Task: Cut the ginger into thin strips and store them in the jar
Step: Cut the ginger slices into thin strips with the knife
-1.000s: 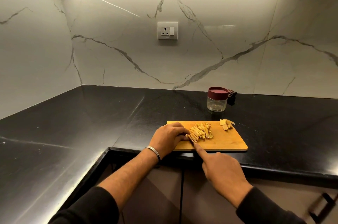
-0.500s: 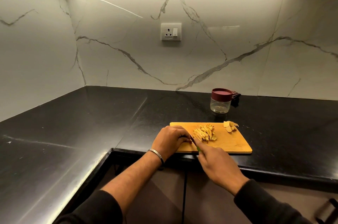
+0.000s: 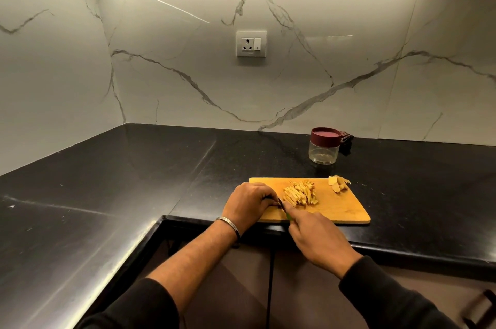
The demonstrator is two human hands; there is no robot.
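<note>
Fingers of right hand curled round knife, left hand fingers curled beside ginger strips.

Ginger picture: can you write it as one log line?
step: slicing | left hand: holds ginger, hidden | right hand: grips knife | strips: piled on board | jar: lidded

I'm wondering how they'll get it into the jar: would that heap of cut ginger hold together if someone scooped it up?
Probably not. The ginger strips lie as a loose heap of separate thin sticks on the board, so a pinch would likely shed some. They look light and thin, apt to scatter if pushed quickly. Being fresh-cut, they may cling to fingers.
</note>
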